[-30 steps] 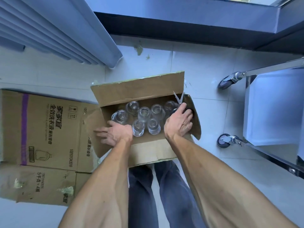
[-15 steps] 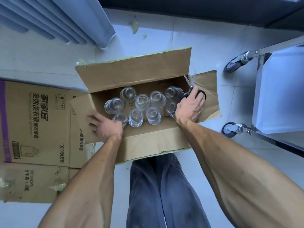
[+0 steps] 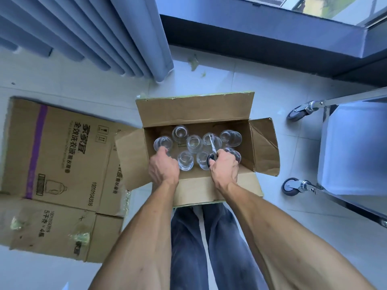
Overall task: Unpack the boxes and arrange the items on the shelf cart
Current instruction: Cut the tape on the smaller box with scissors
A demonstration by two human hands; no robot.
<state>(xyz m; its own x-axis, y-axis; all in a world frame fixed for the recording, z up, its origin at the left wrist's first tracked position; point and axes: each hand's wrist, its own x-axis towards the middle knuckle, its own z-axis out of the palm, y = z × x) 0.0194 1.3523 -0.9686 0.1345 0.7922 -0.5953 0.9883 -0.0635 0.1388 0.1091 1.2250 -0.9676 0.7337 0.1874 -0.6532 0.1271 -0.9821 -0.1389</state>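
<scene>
Glasses (image 3: 193,143) boxed, right hand (image 3: 225,168) gripping scissors (image 3: 212,152)

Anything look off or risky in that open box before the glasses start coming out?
Yes: the right hand grips scissors inside the open box, blades pointing over the glasses, an odd place for a sharp tool among glassware. The left hand reaches for the leftmost glass. No glass looks visibly broken.

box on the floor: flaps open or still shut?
Open. The cardboard box has all four flaps folded outward, and clear glasses show inside, packed close together.
</scene>
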